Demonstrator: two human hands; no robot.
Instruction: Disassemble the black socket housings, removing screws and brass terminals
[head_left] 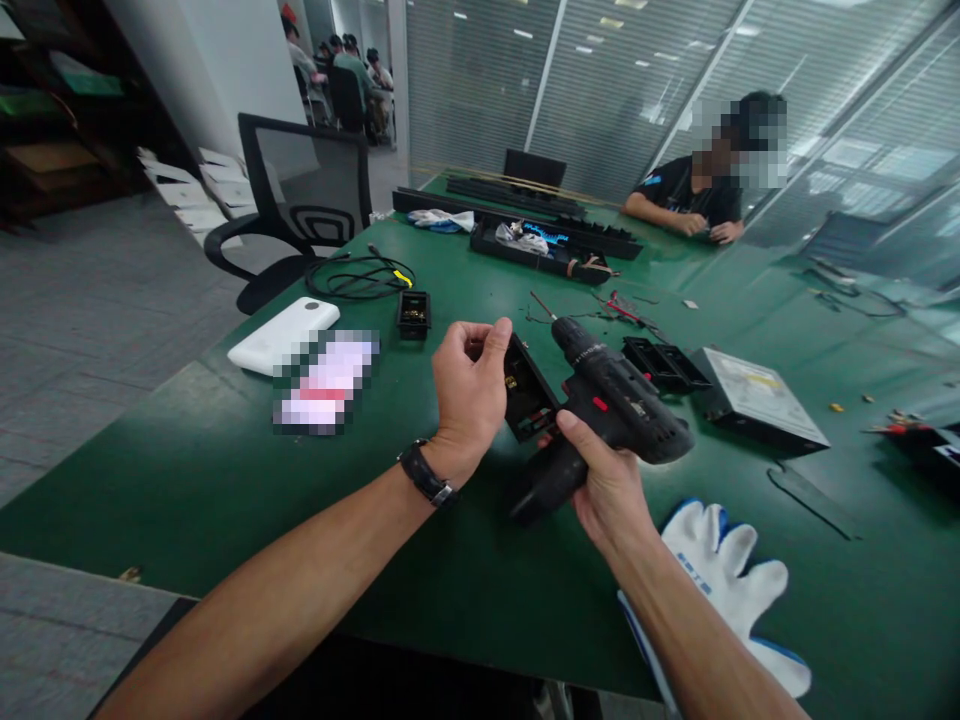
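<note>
My right hand (611,485) is wrapped around the handle of a black cordless drill (619,395), whose thin bit points away to the upper left. An open black plastic box (531,395) sits tilted between my hands, with small brass-coloured pieces inside. My right thumb is close to the box's lower corner. Beside the box's left edge is my left hand (472,385), its fingers curled and the thumb pressed near them. What those fingers hold, if anything, is hidden.
On the green table (247,490) are a white power bank (285,335), a phone (326,385), a small black box (414,314), a coiled cable (360,275), a metal case (761,398) and a work glove (727,570). Another person (694,195) sits at the far right.
</note>
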